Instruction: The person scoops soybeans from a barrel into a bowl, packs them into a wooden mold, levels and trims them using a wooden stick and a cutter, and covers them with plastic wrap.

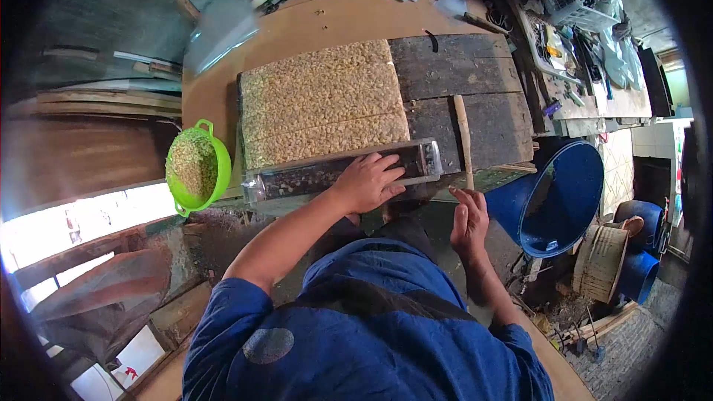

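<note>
A broad, flat slab of pale bean-like pieces (319, 93) lies on the dark wooden boards, with a straight line running across its near part. Along its front edge sits a long clear plastic tray (297, 183). My left hand (368, 182) rests on that tray, fingers spread over its right half. To the right, my right hand (469, 224) is beside the board's front edge with its fingers curled; whether something small is between them is unclear. A pale wooden stick (462, 130) lies on the boards, its thin near end just above my right hand.
A green colander (223, 171) of pale pieces stands left of the slab. Clear plastic sheeting (215, 41) lies at the back left. A large blue barrel (594, 193) is right of the bench. Tools and bags crowd a side table (579, 108).
</note>
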A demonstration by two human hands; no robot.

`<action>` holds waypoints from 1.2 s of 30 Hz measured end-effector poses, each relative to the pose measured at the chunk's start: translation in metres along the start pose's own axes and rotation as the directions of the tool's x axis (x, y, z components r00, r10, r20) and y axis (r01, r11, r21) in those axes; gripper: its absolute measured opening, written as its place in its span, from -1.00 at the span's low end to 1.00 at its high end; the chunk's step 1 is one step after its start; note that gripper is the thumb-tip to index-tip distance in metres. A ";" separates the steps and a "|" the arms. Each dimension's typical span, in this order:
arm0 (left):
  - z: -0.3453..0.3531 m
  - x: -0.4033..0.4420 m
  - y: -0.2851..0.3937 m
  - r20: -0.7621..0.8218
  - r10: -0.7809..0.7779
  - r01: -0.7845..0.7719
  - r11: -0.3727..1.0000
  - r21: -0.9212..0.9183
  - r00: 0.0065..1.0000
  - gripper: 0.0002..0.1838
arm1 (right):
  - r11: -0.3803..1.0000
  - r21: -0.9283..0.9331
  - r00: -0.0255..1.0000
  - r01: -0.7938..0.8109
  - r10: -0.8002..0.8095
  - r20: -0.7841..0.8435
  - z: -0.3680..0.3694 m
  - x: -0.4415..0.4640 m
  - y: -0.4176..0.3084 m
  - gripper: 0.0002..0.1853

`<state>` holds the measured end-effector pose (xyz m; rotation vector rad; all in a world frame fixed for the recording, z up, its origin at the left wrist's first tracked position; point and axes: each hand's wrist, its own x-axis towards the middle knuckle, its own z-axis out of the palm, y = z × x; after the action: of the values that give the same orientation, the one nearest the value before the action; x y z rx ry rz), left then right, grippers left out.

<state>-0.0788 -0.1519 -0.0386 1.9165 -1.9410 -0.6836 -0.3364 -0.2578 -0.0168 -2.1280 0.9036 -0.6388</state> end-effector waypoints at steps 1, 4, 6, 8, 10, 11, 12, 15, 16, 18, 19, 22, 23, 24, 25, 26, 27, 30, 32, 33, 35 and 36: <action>-0.001 -0.009 -0.002 -0.069 -0.021 0.019 1.000 -0.024 0.997 -0.52 | 1.000 -0.006 1.000 0.020 -0.020 0.000 0.002 0.001 -0.004 -0.55; -0.006 -0.044 -0.011 -0.138 -0.165 0.160 0.986 -0.047 0.977 -0.55 | 0.994 -0.002 0.991 0.113 -0.112 0.075 0.008 0.011 -0.028 -0.57; -0.015 -0.072 -0.015 -0.145 -0.252 0.249 0.968 -0.040 0.957 -0.58 | 0.983 0.040 0.979 0.176 -0.180 0.099 0.021 0.021 -0.038 -0.61; -0.023 -0.100 -0.020 -0.159 -0.341 0.340 0.940 -0.037 0.926 -0.61 | 0.961 0.032 0.936 0.276 -0.276 0.217 0.033 0.035 -0.057 -0.64; -0.029 -0.127 -0.026 -0.170 -0.442 0.451 0.892 0.017 0.881 -0.63 | 0.959 0.022 0.914 0.283 -0.276 0.298 0.053 0.047 -0.069 -0.65; -0.025 -0.139 -0.032 -0.202 -0.463 0.477 0.879 0.023 0.863 -0.64 | 0.963 -0.043 0.889 0.265 -0.227 0.398 0.063 0.053 -0.076 -0.64; -0.027 -0.146 -0.033 -0.212 -0.475 0.489 0.872 0.016 0.854 -0.64 | 0.961 -0.111 0.854 0.254 -0.169 0.492 0.071 0.058 -0.080 -0.63; -0.031 -0.165 -0.034 -0.218 -0.551 0.573 0.818 0.050 0.805 -0.65 | 0.927 -0.227 0.827 0.299 -0.133 0.546 0.094 0.063 -0.077 -0.59; -0.030 -0.167 -0.034 -0.240 -0.542 0.567 0.823 0.042 0.805 -0.65 | 0.909 -0.298 0.819 0.291 -0.076 0.569 0.098 0.064 -0.075 -0.58; -0.027 -0.171 -0.036 -0.271 -0.541 0.567 0.823 0.021 0.796 -0.65 | 0.882 -0.354 0.798 0.312 -0.042 0.601 0.099 0.062 -0.073 -0.59; -0.022 -0.172 -0.038 -0.309 -0.545 0.566 0.824 -0.025 0.780 -0.64 | 0.906 -0.307 0.830 0.291 -0.079 0.552 0.100 0.060 -0.070 -0.60; -0.016 -0.177 -0.043 -0.412 -0.516 0.557 0.830 -0.024 0.751 -0.57 | 0.893 -0.300 0.877 0.336 -0.181 0.445 0.098 0.056 -0.063 -0.57; -0.015 -0.178 -0.044 -0.467 -0.473 0.552 0.833 0.038 0.747 -0.51 | 0.860 -0.338 0.892 0.381 -0.246 0.380 0.097 0.055 -0.061 -0.53; -0.015 -0.180 -0.044 -0.474 -0.476 0.554 0.832 0.031 0.741 -0.51 | 0.855 -0.341 0.888 0.391 -0.253 0.385 0.096 0.054 -0.059 -0.53; -0.018 -0.181 -0.044 -0.452 -0.517 0.602 0.796 0.058 0.727 -0.43 | 0.830 -0.403 0.900 0.386 -0.242 0.363 0.096 0.054 -0.057 -0.48; -0.019 -0.181 -0.044 -0.429 -0.556 0.646 0.758 0.089 0.712 -0.33 | 0.803 -0.462 0.912 0.376 -0.232 0.339 0.095 0.052 -0.053 -0.43; -0.018 -0.183 -0.045 -0.434 -0.556 0.647 0.758 0.084 0.708 -0.33 | 0.802 -0.499 0.920 0.329 -0.153 0.361 0.097 0.050 -0.050 -0.33; -0.013 -0.188 -0.050 -0.427 -0.641 0.730 0.680 0.070 0.638 -0.21 | 0.760 -0.579 0.936 0.295 -0.108 0.335 0.099 0.046 -0.041 -0.27; -0.012 -0.190 -0.053 -0.409 -0.670 0.745 0.665 0.041 0.620 -0.16 | 0.767 -0.575 0.935 0.285 -0.089 0.344 0.101 0.044 -0.034 -0.23; -0.012 -0.191 -0.053 -0.410 -0.668 0.744 0.667 0.041 0.621 -0.16 | 0.765 -0.587 0.942 0.266 -0.077 0.326 0.102 0.043 -0.034 -0.23; -0.012 -0.191 -0.054 -0.424 -0.665 0.744 0.668 0.032 0.615 -0.13 | 0.763 -0.598 0.950 0.244 -0.065 0.305 0.103 0.043 -0.033 -0.23; -0.013 -0.191 -0.054 -0.424 -0.663 0.742 0.670 0.033 0.617 -0.13 | 0.755 -0.611 0.951 0.240 -0.055 0.306 0.104 0.043 -0.033 -0.22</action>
<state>-0.0183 0.0379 -0.0390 2.7311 -0.9887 -0.2337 -0.2272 -0.2299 -0.0481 -2.8420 0.8809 -0.0806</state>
